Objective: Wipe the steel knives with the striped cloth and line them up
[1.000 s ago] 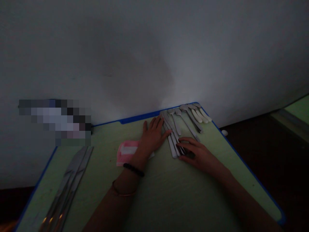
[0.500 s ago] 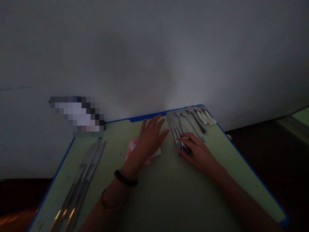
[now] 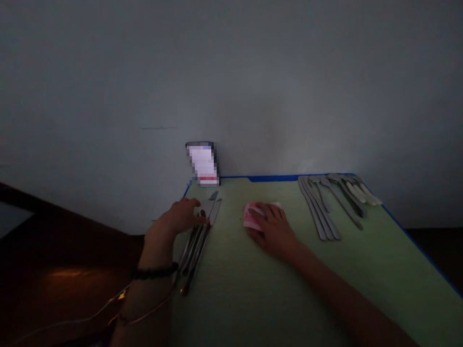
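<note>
Grey wall [image 3: 231,72] fills the background in dim light, rising behind a pale green tabletop [image 3: 260,289] bordered in blue. Toward its far right corner lies a row of cutlery [image 3: 323,224] with white-handled pieces [image 3: 356,192] at the right end; a sideways knock could muddle the row. The person's right hand [image 3: 277,229] lies near the far edge's middle, though whether it is clenched cannot be told. By the left edge, the left hand [image 3: 175,219], fingers parted, is over the knives [image 3: 197,250]; contact is unclear. They lie close together, so an uneven pull could send one off that edge, and fingers so near blades risk a nick. A phone [image 3: 205,161] stands at the far left corner, liable to topple if bumped. Smallest is a pink-and-white cloth [image 3: 250,217], partly under the right hand.
</note>
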Available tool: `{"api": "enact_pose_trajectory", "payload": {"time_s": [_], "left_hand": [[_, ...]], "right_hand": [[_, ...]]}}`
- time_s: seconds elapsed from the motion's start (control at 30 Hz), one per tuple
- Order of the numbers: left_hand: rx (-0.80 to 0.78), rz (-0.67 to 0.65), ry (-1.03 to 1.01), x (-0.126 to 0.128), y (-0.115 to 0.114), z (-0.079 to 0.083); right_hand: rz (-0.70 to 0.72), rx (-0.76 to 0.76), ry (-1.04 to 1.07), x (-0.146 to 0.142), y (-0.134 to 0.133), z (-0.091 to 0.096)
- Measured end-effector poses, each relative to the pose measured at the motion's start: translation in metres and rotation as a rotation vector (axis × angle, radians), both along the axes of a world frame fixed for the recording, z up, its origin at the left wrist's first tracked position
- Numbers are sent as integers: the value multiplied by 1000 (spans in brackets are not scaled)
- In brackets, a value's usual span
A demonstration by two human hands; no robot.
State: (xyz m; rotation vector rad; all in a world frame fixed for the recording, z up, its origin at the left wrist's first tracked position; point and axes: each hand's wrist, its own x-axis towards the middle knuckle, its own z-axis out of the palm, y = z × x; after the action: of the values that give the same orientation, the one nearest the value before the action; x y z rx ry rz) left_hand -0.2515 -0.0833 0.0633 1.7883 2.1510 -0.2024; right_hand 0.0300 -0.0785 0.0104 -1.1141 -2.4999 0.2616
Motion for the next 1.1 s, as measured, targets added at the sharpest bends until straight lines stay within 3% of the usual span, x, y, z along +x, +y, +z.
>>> {"api": "enact_pose_trajectory", "payload": {"time_s": [0.1, 0.23, 0.53, 0.9, 1.0, 1.1], "left_hand": [[-110, 36, -79, -1, -1, 1], [-224, 62, -160, 0, -2, -2], [-323, 68, -278, -1, -9, 2], [-269, 50, -308, -2, -13, 20], [-151, -12, -485, 11, -17, 31], [-5, -52, -737, 41, -19, 44]], "right_hand": [[-26, 55, 30, -6, -4, -12], [-3, 80, 40, -3, -3, -14], [-8, 78, 54, -2, -1, -19], [-13, 40, 135, -1, 1, -18], [-18, -7, 264, 2, 3, -20], [-45, -142, 511, 4, 3, -12]]}}
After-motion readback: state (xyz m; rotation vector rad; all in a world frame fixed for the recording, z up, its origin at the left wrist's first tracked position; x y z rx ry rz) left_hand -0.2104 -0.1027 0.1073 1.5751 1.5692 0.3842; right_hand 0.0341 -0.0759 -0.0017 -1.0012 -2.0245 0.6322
